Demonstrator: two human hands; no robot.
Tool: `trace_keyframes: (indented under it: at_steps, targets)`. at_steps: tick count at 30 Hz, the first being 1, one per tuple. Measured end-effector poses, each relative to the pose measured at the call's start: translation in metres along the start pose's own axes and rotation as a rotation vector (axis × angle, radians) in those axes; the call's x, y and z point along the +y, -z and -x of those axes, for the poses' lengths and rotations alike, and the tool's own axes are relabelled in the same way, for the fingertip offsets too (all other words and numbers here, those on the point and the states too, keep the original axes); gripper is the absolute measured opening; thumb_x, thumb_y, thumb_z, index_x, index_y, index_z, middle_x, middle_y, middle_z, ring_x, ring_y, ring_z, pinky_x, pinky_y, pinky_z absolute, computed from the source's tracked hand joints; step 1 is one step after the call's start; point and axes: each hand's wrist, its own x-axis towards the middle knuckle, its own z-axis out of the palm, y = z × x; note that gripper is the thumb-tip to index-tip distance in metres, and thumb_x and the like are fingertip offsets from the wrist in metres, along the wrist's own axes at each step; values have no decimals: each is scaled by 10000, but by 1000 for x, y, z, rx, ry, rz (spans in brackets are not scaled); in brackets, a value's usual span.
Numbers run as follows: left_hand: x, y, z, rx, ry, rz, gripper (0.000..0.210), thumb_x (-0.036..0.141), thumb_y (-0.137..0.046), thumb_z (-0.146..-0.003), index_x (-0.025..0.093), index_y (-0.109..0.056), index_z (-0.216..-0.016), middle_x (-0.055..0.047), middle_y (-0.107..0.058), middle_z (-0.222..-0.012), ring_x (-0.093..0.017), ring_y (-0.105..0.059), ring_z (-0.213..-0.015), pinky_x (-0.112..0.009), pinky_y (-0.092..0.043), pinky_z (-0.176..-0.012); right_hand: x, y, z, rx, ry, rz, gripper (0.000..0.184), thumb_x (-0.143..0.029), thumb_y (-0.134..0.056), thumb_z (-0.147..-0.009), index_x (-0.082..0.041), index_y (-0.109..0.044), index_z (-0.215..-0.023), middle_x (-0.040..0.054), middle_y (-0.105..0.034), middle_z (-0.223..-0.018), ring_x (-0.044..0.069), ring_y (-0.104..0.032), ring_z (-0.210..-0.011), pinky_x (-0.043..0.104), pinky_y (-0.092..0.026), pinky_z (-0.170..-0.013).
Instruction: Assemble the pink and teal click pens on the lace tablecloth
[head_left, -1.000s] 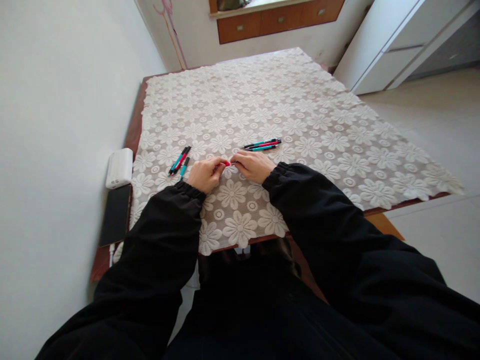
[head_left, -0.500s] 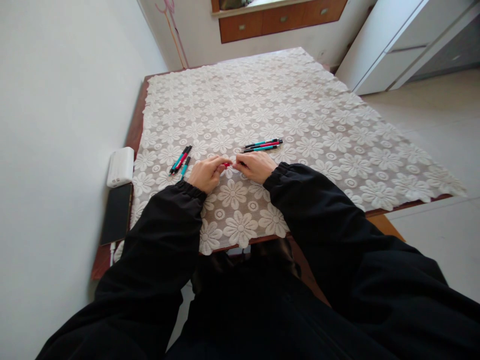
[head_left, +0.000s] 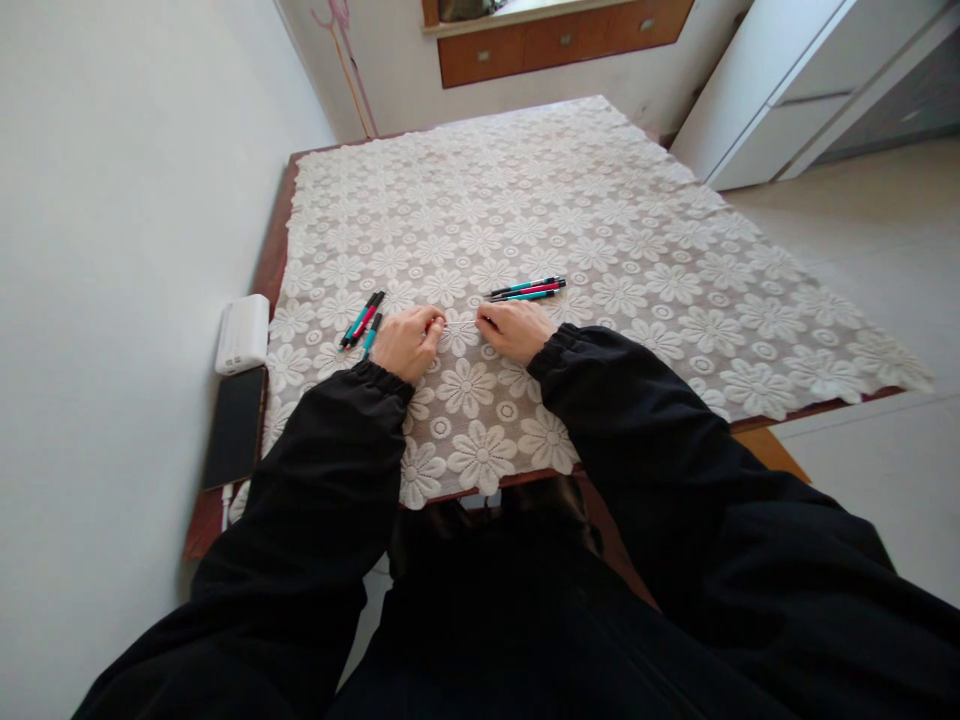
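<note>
My left hand point(head_left: 407, 342) is closed round a small red pen barrel point(head_left: 430, 325), of which only a bit shows at the fingertips. A thin whitish rod, seemingly a pen refill point(head_left: 460, 323), spans the gap between both hands just above the lace cloth. Its other end disappears into my right hand point(head_left: 514, 330), whose fingers are pinched on it. Beside my left hand lie several pens and pen parts, among them a short turquoise piece point(head_left: 371, 336) and a red one point(head_left: 367, 320). Just beyond my right hand, pens point(head_left: 529, 289) in turquoise, red and black lie side by side.
A cream lace tablecloth point(head_left: 480, 240) with flower shapes covers the wooden table. At the left edge, against the wall, are a white box-like device point(head_left: 241, 335) and a dark phone point(head_left: 234, 428) with a white cable. A white cabinet point(head_left: 772, 90) stands far right.
My hands have drawn slightly apart, the right one moving right. The thin white rod now shows between them, and less red is visible.
</note>
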Motion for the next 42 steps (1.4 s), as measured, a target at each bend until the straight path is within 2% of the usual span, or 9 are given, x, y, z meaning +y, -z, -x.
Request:
trace_keyframes:
  at_steps: [3,9,14,17,21,25,30,36,42]
  targets:
    - [0,0,-1,-8,49,-68,284,392,-516,-1033,215,-738,-1037,-89,-791,-1040,-284,-718,-1013,-398,-483,-882,1,0,-1,-6,-10,9,345,-375,-423,-1079,-203,-719,-1044,107,-788,-1033,239,-673,-899,346,-268,-696]
    - [-2,0,0,43,129,-122,295,377,-488,-1044,222,-738,-1033,-86,-794,-1043,-297,-723,-1038,-395,-463,-860,1,6,-1,-33,-41,3,334,-347,-436,-1076,-202,-731,-1017,98,-790,-1070,228,-673,-926,342,-272,-703]
    - [-3,0,0,75,166,-71,297,396,-509,-1039,221,-747,-1074,-80,-798,-1029,-274,-721,-962,-372,-471,-841,1,7,-1,-55,-43,32,374,-426,-452,-1076,-204,-749,-1019,101,-789,-1032,222,-653,-869,341,-249,-687]
    - [-5,-2,0,55,82,-15,301,402,-529,-1033,222,-754,-1120,-72,-794,-1042,-250,-713,-950,-358,-483,-868,1,7,-1,-80,-27,38,396,-470,-466,-1075,-208,-759,-1020,97,-787,-1003,220,-651,-857,343,-238,-680]
    - [-6,-4,-1,-37,-80,20,282,403,-581,-1003,225,-778,-1098,-71,-760,-1004,-243,-693,-962,-358,-493,-891,2,8,0,-107,1,21,407,-508,-491,-1067,-214,-763,-990,80,-783,-969,211,-649,-850,342,-228,-675]
    - [-7,-4,-2,-54,-122,35,232,376,-617,-974,218,-781,-1018,-83,-735,-992,-247,-678,-938,-365,-499,-858,2,7,0,-102,-14,16,427,-533,-497,-1062,-211,-763,-972,80,-779,-958,206,-636,-833,342,-222,-674]
    - [-6,-3,-1,-28,-37,18,192,323,-616,-963,213,-763,-1019,-87,-768,-1038,-260,-695,-959,-372,-507,-855,1,7,0,-91,-24,24,417,-498,-476,-1069,-205,-754,-966,88,-781,-970,206,-639,-829,348,-222,-677]
    - [-8,-4,0,22,82,-50,234,361,-584,-991,235,-768,-1064,-76,-798,-1032,-264,-719,-930,-370,-514,-847,1,6,-1,-92,-34,33,401,-473,-463,-1060,-203,-753,-996,93,-784,-980,209,-640,-818,349,-228,-677]
    - [-8,-3,0,41,126,-88,235,340,-561,-984,240,-757,-1066,-83,-799,-1058,-285,-726,-987,-380,-516,-861,1,7,0,-91,-10,35,361,-442,-476,-1051,-209,-749,-1014,95,-787,-997,220,-655,-838,344,-238,-677]
